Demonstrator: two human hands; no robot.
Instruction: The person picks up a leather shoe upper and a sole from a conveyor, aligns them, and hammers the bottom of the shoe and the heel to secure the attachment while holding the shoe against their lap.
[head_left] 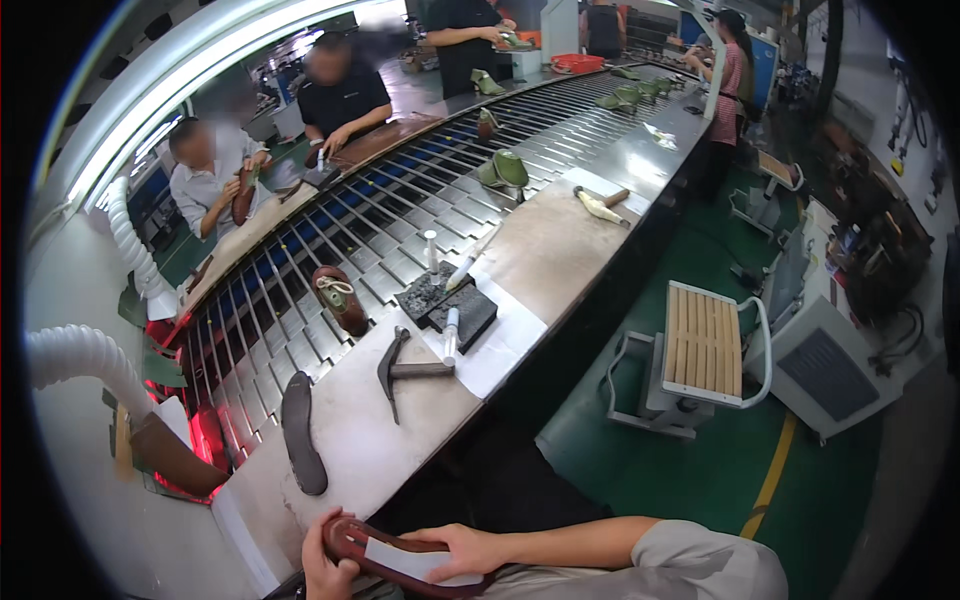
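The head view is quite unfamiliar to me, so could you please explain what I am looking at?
There is no machine arm: a person works with bare hands. The fisheye camera sits on their head and looks down, so straight edges bend. At the bottom, the left hand grips one end of a reddish-brown shoe, while the right hand lies over a pale strip on it. On the bench lie a dark sole, a hammer and a black block. Beyond runs a slatted metal track carrying more shoes, with other people around it.
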